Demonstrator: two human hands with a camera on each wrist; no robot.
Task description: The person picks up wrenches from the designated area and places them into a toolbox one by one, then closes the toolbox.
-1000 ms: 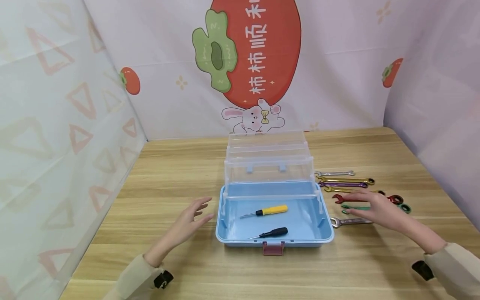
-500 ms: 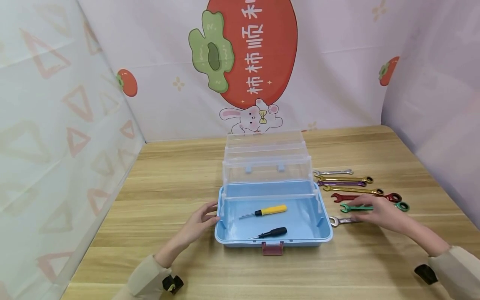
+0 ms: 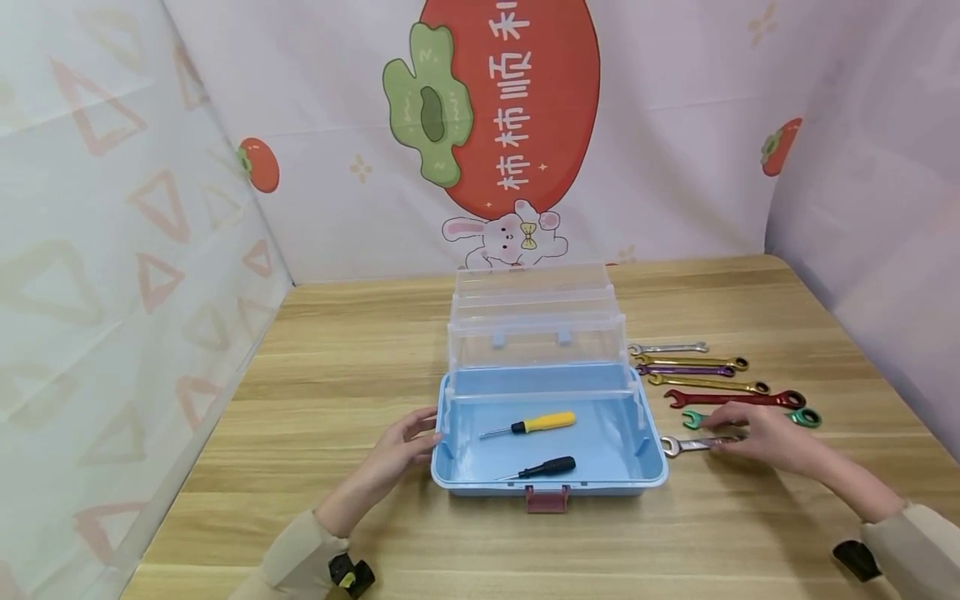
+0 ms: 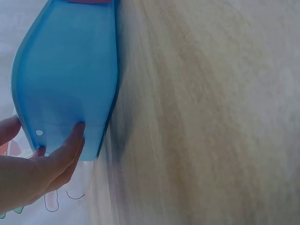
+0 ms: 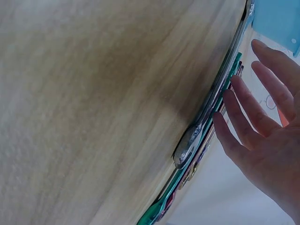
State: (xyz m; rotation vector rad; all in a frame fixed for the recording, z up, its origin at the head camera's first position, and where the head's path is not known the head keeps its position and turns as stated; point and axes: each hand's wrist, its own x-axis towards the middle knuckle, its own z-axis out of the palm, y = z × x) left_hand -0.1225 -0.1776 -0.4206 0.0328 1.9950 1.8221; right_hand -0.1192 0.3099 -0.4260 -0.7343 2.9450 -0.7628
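Note:
A blue toolbox (image 3: 547,489) with raised clear tiers stands mid-table. A yellow-handled screwdriver (image 3: 543,422) and a black-handled screwdriver (image 3: 551,467) lie inside it. My left hand (image 3: 401,450) rests against the box's left side; in the left wrist view its fingertips touch the outer blue wall (image 4: 65,84), the thumb beside the rim. Over the nearest silver wrench (image 3: 693,445), right of the box, hovers my right hand (image 3: 768,437). Its fingers (image 5: 241,119) are spread, with nothing seen between them. Behind that wrench lies a green ratchet wrench (image 3: 806,417), partly covered by the hand.
Farther back on the right lie a red wrench (image 3: 738,400), a gold wrench (image 3: 708,382), a purple wrench (image 3: 686,369), another gold wrench (image 3: 693,362) and a small silver wrench (image 3: 667,348). Printed cloth (image 3: 345,217) closes off the table's back and sides.
My left hand has moved right and come against the toolbox's side. The right hand has lowered slightly toward the nearest silver wrench. Tools and box stay in place.

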